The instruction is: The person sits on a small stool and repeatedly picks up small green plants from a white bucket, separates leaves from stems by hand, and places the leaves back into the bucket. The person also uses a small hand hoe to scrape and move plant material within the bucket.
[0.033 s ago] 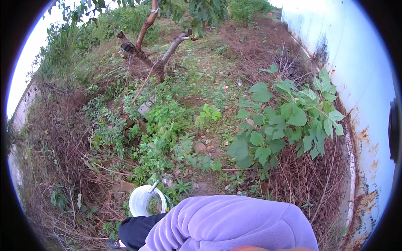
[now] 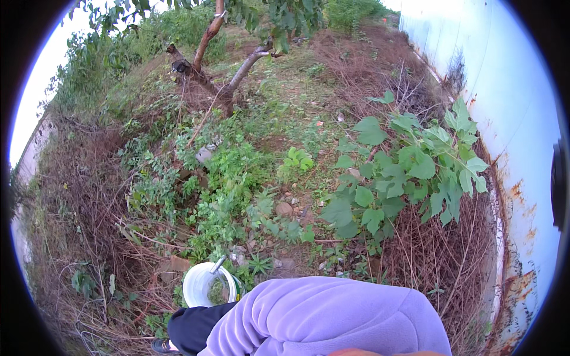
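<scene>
Lilac fleece (image 2: 332, 314) in way, white bucket (image 2: 191, 289) nr leg (image 2: 196, 326), leafy plant (image 2: 409, 163) R, fingers unseen, state unclear

Soft, matt lilac fleece garment (image 2: 338, 314) between 5 and 6 o'clock; smooth dark cloth trousers (image 2: 196, 325) at 7. Also at 7, a smooth white plastic bucket (image 2: 194, 288) holds a grey, metallic-looking rod (image 2: 218, 264). At 3, a smooth, pale-blue painted wall (image 2: 516, 130), roughened by rust. At 11, a rough-barked wooden tree trunk (image 2: 224, 101).
</scene>
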`<state>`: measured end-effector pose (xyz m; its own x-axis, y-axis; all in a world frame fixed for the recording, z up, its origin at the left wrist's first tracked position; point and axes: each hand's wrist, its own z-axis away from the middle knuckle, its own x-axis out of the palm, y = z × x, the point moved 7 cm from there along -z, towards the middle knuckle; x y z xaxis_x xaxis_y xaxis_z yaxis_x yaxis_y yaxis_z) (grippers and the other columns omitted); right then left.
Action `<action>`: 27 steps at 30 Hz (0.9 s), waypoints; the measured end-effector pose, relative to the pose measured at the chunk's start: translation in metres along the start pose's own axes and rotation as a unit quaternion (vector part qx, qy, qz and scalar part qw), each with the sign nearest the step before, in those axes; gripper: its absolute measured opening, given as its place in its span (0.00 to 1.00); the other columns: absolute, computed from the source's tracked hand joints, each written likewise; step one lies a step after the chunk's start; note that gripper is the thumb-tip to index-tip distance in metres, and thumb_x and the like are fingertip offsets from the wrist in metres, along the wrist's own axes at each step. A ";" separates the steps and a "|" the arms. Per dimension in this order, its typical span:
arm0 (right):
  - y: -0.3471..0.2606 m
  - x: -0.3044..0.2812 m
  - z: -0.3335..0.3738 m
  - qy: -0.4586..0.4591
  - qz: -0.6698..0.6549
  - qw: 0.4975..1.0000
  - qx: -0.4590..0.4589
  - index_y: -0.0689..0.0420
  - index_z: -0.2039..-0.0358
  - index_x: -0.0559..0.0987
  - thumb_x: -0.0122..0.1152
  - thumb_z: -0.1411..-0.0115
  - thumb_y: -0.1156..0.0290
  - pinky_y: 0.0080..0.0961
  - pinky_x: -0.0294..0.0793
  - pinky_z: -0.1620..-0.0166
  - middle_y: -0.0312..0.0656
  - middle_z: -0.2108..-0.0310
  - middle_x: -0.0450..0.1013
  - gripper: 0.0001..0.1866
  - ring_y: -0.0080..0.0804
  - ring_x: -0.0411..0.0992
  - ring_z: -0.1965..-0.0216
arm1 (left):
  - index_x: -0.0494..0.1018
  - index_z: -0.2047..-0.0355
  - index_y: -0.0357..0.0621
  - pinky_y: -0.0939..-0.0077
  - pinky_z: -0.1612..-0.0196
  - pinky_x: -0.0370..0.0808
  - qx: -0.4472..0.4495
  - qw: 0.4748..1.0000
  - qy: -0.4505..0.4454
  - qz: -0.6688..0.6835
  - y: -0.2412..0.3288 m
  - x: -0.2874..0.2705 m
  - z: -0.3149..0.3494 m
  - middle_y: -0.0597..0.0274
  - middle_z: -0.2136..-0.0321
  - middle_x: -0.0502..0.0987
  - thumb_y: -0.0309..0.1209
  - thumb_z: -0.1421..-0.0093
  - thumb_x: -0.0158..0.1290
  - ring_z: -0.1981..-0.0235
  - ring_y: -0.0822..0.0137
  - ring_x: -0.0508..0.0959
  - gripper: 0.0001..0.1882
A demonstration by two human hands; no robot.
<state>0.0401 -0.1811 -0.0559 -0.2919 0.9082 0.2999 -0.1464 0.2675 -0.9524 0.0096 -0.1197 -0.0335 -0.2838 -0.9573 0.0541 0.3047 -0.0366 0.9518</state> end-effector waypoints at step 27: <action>0.054 0.150 0.067 -0.258 -0.100 0.945 0.173 0.58 0.62 0.72 0.45 0.34 0.62 0.16 0.65 0.77 0.33 0.77 0.69 0.13 0.17 0.64 0.81 | 0.73 0.57 0.33 0.81 0.76 0.70 0.007 0.969 0.211 0.129 -0.020 -0.108 0.150 0.59 0.72 0.77 0.32 0.40 0.51 0.80 0.72 0.75 0.15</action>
<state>-0.0745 -0.0521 -0.0593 -0.6353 0.5479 0.5442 -0.5214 0.2155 -0.8256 -0.1026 0.0270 -0.0135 0.1973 -0.9664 0.1650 0.3033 0.2202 0.9271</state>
